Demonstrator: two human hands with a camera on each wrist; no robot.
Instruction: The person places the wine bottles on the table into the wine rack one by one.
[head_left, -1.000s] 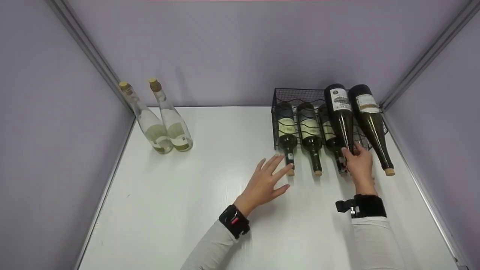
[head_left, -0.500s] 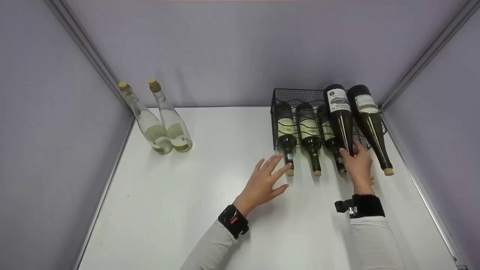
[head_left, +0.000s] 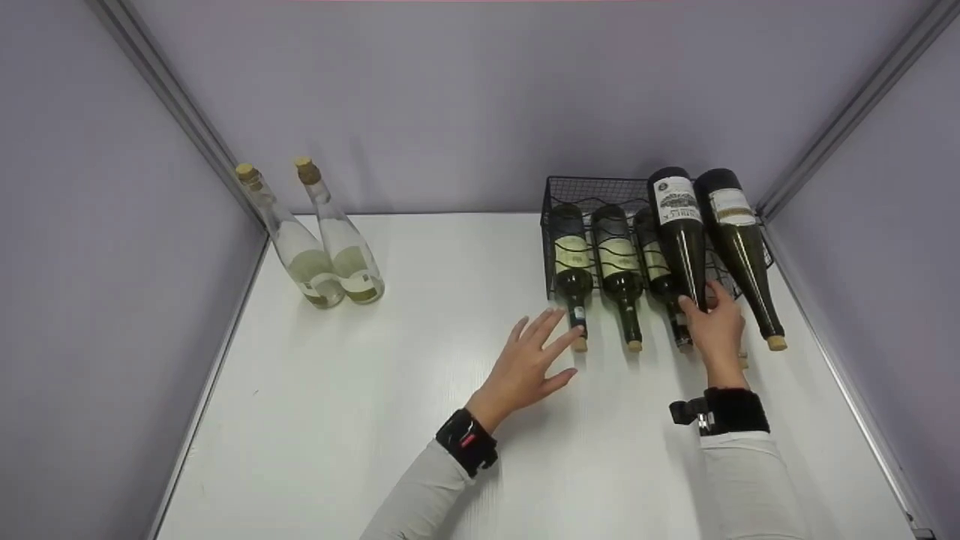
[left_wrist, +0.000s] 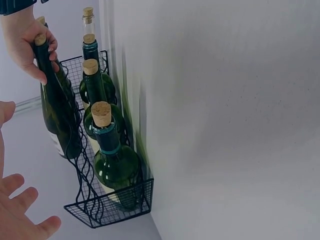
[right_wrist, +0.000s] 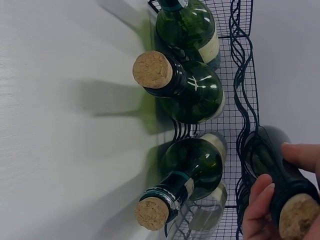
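Observation:
My right hand (head_left: 718,334) grips the neck of a dark wine bottle (head_left: 681,225), thumb on one side and fingers on the other. This bottle lies on the upper tier of a black wire wine rack (head_left: 546,225), its corked end toward me. My left hand (head_left: 525,367) is spread with nothing in it, near the neck of the leftmost lower wine bottle (head_left: 573,259); the left wrist view shows its fingers (left_wrist: 47,227) apart from the bottles. Beside the held bottle lies a second upper bottle (head_left: 742,255). Two more green bottles (head_left: 619,259) (head_left: 657,262) lie in the lower tier.
Two clear corked bottles (head_left: 304,262) (head_left: 354,266) stand at the back left of the white table (head_left: 315,420). Another clear bottle (right_wrist: 202,217) lies in the lower tier, mostly hidden by my right hand in the head view. Grey walls (head_left: 465,97) enclose the back and sides.
The held bottle has turned slightly about its length, so its label faces a little differently. Both hands stay in nearly the same place.

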